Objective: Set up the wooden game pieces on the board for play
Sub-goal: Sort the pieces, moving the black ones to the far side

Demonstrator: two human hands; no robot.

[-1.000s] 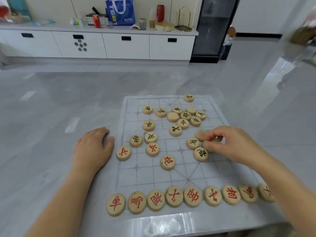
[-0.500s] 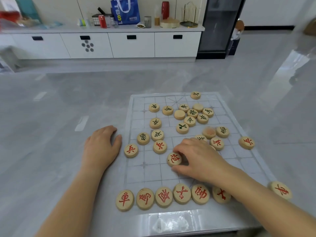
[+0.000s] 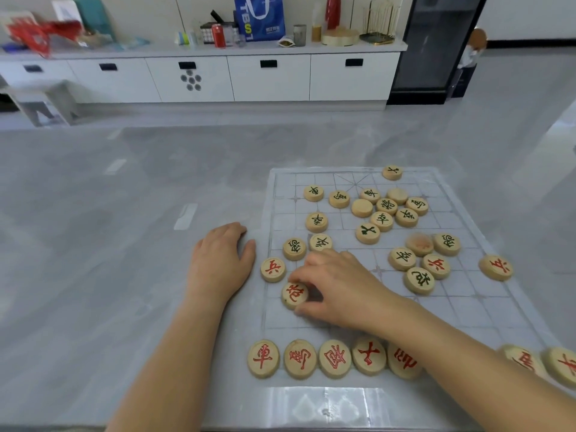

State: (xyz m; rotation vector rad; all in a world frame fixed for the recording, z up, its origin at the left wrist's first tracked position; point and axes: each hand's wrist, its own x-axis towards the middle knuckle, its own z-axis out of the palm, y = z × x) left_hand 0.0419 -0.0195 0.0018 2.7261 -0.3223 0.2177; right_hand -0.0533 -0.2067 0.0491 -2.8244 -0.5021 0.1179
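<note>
A clear plastic board (image 3: 461,310) with a printed grid lies on the grey table. My right hand (image 3: 339,285) reaches across it and pinches a round wooden piece with a red character (image 3: 294,295) at the board's left side. My left hand (image 3: 219,263) rests flat on the table just left of the board. A red-marked piece (image 3: 273,269) lies beside it. A row of red-marked pieces (image 3: 314,358) lines the near edge, partly hidden by my right forearm. Several black-marked pieces (image 3: 381,210) lie scattered at the far end.
A mixed cluster of pieces (image 3: 419,263) sits at the board's right, and one red piece (image 3: 495,267) lies at its right edge. A white cabinet (image 3: 268,76) with bags and cans stands across the floor, beside a dark fridge (image 3: 436,42).
My right hand moved from the right cluster leftward, took the red-character piece near the board's middle and slid it to the left side. My left hand stayed put. The camera shifted left.
</note>
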